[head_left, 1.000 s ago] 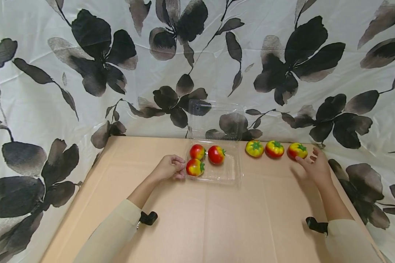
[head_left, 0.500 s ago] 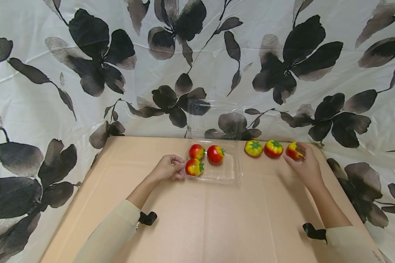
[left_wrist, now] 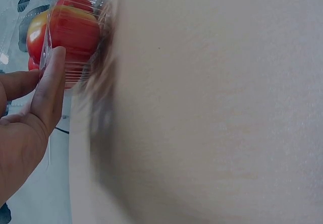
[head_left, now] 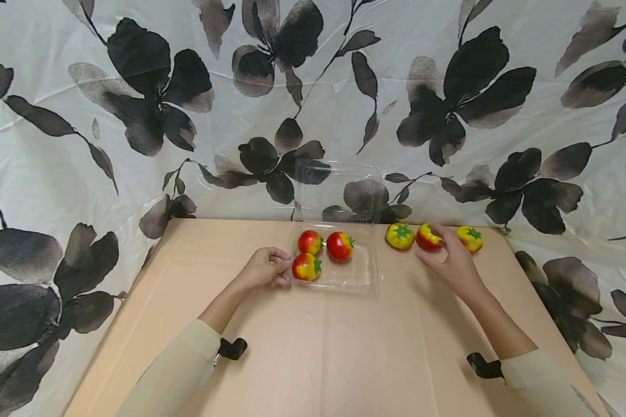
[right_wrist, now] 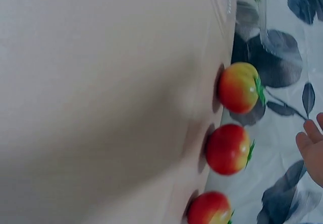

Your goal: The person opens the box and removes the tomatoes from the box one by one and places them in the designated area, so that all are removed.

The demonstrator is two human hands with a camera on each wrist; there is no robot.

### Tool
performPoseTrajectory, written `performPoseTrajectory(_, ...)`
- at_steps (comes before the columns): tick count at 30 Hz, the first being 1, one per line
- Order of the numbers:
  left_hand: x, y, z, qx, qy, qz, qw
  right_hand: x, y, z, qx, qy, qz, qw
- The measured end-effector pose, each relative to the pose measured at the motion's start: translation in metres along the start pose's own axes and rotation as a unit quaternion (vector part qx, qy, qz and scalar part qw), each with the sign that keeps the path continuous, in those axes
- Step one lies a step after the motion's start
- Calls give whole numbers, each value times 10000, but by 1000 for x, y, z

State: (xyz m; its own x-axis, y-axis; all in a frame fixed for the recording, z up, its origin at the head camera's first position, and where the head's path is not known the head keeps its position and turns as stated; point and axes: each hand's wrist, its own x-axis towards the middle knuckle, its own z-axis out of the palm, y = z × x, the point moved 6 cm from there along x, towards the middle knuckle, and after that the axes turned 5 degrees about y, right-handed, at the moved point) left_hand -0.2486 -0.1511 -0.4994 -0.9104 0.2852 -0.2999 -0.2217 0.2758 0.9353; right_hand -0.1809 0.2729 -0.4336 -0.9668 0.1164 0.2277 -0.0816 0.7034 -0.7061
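My left hand [head_left: 268, 266] pinches the left edge of a clear plastic clamshell box [head_left: 362, 272], with the thumb and a finger at its wall in the left wrist view. Its lid [head_left: 339, 188] stands raised at the back. Inside lie three red-and-yellow tomatoes with green tops, among them a rear-right tomato [head_left: 339, 247]. Three more sit in a row to the box's right: a yellowish tomato [head_left: 399, 236], a redder middle tomato [head_left: 426, 236] and a right-hand tomato [head_left: 469, 238]. My right hand [head_left: 455, 266] hovers with spread fingers over the middle one, overlapping it; in the right wrist view the fingers are apart from it.
A tan tabletop [head_left: 292, 347] lies under everything, its far edge just behind the row of tomatoes. Beyond it hangs a white cloth [head_left: 344, 104] with dark flowers. A black wrist mount [head_left: 232, 348] sticks out at the left sleeve, another mount [head_left: 484, 366] at the right.
My right hand has moved left, from the right-hand tomato to the middle one. The right-hand tomato stays on the table and shows more yellow. The left hand holds its place.
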Motion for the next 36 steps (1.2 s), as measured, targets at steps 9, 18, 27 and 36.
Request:
performPoseTrajectory(9,0,-2,1,-41,-38,51,10000,11,-24,32,-558,-534,-1015,9918)
performPoseTrajectory(18,0,-3,-1,-73,-76,64,9999,22,-46,61,-584,-1413,-1308,9796)
performPoseTrajectory(27,0,-3,-1,-90,-62,70,9999,35,-65,92,-1027,-1992,-2012,9536)
performPoseTrajectory(36,0,-2,0,-79,-27,0,10000,44,-71,119,-1147,-2245,-2432,9367)
